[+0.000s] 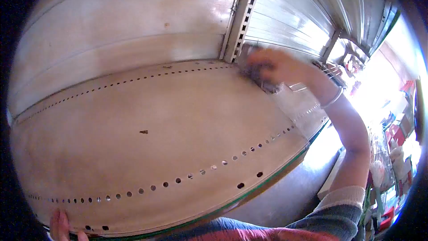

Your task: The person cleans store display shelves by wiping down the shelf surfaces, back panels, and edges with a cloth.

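Note:
A beige metal shelf (178,107) with rows of small holes along its front and back spreads out before me. Near its back right corner, beside the slotted upright post (243,22), my right hand (278,64) is closed around a dark, crumpled rag (261,76) pressed to the surface. Motion smears that hand and the rag, so the rag's details are unclear. At the lower left, the fingers of my left hand (60,225) lie stretched out on the shelf's front edge; the rest of it is out of view.
A pale back panel (129,22) rises behind the shelf. The shelf's front lip has a green strip (267,183). Another shelf section with wire items (330,71) continues to the right. Packaged goods (397,143) stand on the far right, near bright light.

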### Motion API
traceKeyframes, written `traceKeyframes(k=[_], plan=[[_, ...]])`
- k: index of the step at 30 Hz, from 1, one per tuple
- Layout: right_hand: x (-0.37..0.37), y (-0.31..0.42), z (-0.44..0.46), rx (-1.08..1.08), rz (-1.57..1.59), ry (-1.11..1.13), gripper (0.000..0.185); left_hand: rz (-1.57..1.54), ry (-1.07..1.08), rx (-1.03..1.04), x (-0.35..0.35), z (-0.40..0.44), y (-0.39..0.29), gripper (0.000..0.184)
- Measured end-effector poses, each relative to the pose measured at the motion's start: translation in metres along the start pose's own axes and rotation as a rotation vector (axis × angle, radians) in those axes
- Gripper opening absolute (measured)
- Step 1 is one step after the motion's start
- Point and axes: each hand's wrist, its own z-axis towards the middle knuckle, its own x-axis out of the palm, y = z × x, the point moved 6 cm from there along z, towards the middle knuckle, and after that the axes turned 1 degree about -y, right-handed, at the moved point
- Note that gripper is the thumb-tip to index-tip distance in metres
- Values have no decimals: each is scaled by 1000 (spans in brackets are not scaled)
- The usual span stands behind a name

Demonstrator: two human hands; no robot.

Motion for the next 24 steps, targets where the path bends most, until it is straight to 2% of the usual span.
traceKeyframes(k=[1,2,6,9,10,12,13,16,18,22,24], plan=[[22,21,1,-172,-44,141,48,-16,-23,-4,1,0,1,55],[24,29,6,-29,-139,226,48,-36,-44,-5,2,0,2,54],[46,6,51,144,-200,374,46,-45,-97,18,3,-10,5,53],[42,13,47,69,-223,373,46,115,118,166,6,-81,28,73],[35,15,34,181,-157,412,49,125,128,169,6,-80,29,71],[15,30,1,152,-70,492,52,151,142,164,9,-79,27,68],[9,36,-8,138,-26,534,53,88,64,115,7,-61,21,63],[13,49,8,202,-35,505,57,-45,-107,34,4,-15,8,54],[32,34,41,96,-30,450,59,-52,-138,36,4,-19,8,54],[45,9,60,29,-8,400,60,-26,-82,1,2,-19,7,55],[26,31,33,63,12,466,59,-24,-81,-13,5,-16,9,55]])
